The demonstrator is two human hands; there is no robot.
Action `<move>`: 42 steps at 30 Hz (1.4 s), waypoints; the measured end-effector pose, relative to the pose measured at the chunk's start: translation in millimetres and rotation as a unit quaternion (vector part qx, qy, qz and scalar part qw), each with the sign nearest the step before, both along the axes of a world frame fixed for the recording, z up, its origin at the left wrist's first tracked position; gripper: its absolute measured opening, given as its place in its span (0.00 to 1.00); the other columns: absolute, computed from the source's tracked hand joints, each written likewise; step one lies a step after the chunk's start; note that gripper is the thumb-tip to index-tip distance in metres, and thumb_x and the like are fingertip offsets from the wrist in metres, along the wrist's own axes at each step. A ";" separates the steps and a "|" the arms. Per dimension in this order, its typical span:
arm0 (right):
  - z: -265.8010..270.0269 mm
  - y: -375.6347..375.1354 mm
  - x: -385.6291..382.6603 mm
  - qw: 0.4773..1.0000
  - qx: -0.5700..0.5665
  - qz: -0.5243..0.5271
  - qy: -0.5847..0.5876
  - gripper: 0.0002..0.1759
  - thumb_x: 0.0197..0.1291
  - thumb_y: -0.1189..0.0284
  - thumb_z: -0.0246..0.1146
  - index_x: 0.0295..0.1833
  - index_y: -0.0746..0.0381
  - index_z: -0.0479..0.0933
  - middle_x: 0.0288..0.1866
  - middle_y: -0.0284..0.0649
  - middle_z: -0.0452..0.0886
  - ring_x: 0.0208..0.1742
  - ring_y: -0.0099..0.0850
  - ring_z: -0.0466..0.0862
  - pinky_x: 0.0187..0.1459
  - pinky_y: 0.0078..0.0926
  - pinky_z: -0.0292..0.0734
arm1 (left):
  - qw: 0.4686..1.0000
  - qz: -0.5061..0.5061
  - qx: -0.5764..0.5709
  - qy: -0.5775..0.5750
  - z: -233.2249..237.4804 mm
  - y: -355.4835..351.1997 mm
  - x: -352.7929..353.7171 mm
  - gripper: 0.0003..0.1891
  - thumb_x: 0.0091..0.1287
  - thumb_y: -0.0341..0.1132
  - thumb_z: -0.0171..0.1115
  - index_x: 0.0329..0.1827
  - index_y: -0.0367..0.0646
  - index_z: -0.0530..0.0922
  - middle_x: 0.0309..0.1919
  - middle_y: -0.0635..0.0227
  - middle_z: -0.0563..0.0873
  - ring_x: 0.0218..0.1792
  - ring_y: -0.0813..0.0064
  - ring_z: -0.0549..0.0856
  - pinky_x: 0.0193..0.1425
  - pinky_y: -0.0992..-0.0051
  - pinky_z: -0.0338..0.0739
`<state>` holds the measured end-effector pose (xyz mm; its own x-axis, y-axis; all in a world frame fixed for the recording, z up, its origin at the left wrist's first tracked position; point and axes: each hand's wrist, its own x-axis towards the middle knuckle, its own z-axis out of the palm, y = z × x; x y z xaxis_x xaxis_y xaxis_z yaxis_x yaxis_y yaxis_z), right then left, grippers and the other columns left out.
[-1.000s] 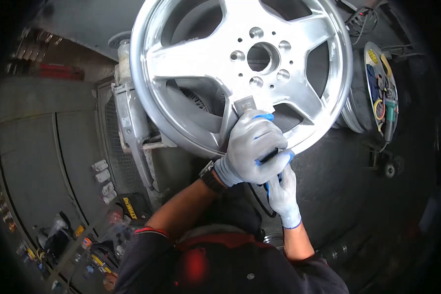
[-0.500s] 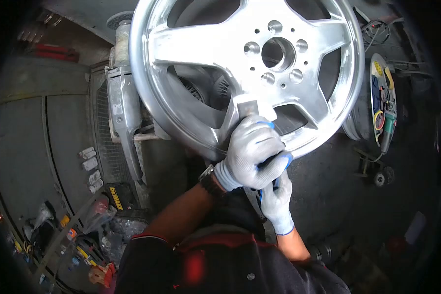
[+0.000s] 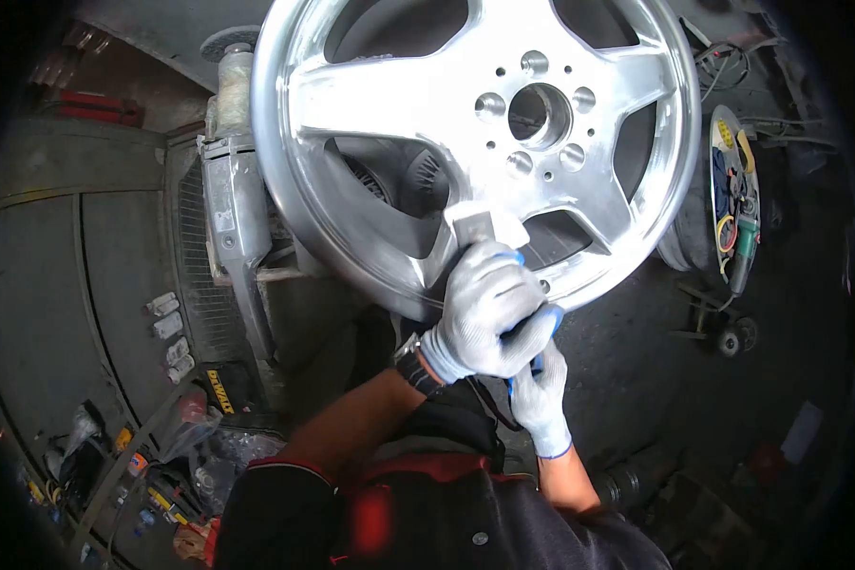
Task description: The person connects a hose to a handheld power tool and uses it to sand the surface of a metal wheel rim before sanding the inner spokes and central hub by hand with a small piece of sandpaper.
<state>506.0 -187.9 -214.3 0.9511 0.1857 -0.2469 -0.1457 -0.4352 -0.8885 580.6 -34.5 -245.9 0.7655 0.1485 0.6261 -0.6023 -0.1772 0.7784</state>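
At the lower edge of the wheel (image 3: 456, 114), the left hand (image 3: 489, 309), the nearer one, is clenched around a grey tool (image 3: 473, 228), whose long axis runs toward the spokes (image 3: 370, 100). Rightward and lower, the right hand (image 3: 541, 408) is partly hidden; its grip I cannot tell.

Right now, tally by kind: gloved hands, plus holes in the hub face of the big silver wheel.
Gloved hands, left hand and right hand: 2
Centre bore: 1
Large round holes around the bore: 5
Small holes between those: 5
Total: 13
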 end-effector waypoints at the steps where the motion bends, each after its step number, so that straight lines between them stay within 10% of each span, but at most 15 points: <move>1: 0.4 -1.8 -3.3 1.000 -0.011 0.008 -0.008 0.22 0.69 0.76 0.62 0.65 0.75 0.76 0.51 0.57 0.87 0.53 0.42 0.89 0.56 0.37 0.81 | 1.000 -0.014 0.007 0.007 -1.1 1.1 -6.1 0.07 0.56 0.33 0.71 0.26 0.41 0.80 0.23 0.63 0.81 0.27 0.59 0.81 0.46 0.57 0.77; 12: -1.9 0.6 43.5 0.998 -0.015 0.010 -0.065 0.21 0.70 0.78 0.60 0.66 0.75 0.75 0.44 0.52 0.88 0.42 0.36 0.88 0.47 0.34 0.81 | 0.999 -0.008 0.040 -0.008 13.6 10.4 44.0 0.04 0.57 0.30 0.69 0.28 0.41 0.83 0.26 0.62 0.85 0.29 0.59 0.84 0.43 0.60 0.78; 21: -8.5 10.5 64.7 0.988 0.089 -0.127 0.014 0.21 0.78 0.69 0.61 0.67 0.72 0.76 0.54 0.48 0.87 0.53 0.31 0.84 0.59 0.32 0.77 | 0.999 0.004 -0.011 -0.043 21.9 -7.6 91.1 0.06 0.62 0.38 0.71 0.29 0.48 0.85 0.24 0.65 0.85 0.28 0.61 0.85 0.40 0.61 0.77; 34: 0.9 -19.9 40.3 0.995 -0.012 0.097 -0.018 0.21 0.68 0.77 0.63 0.64 0.75 0.77 0.46 0.55 0.89 0.49 0.37 0.90 0.52 0.34 0.82 | 0.998 0.055 0.008 -0.022 -2.4 -6.0 14.3 0.06 0.57 0.32 0.69 0.25 0.42 0.80 0.23 0.65 0.82 0.26 0.60 0.82 0.43 0.59 0.77; 42: 0.9 -14.0 58.5 0.999 -0.030 0.036 -0.012 0.21 0.71 0.76 0.61 0.66 0.73 0.76 0.46 0.51 0.88 0.47 0.33 0.88 0.53 0.33 0.81 | 0.999 0.027 0.032 -0.034 9.0 -1.3 48.5 0.05 0.58 0.29 0.69 0.28 0.39 0.82 0.27 0.61 0.85 0.29 0.58 0.83 0.43 0.60 0.77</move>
<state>564.5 -201.9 -213.4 0.9418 0.2393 -0.2363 -0.0905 -0.4964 -0.8634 629.1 -35.8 -236.8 0.7136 0.1459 0.6852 -0.6409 -0.2591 0.7226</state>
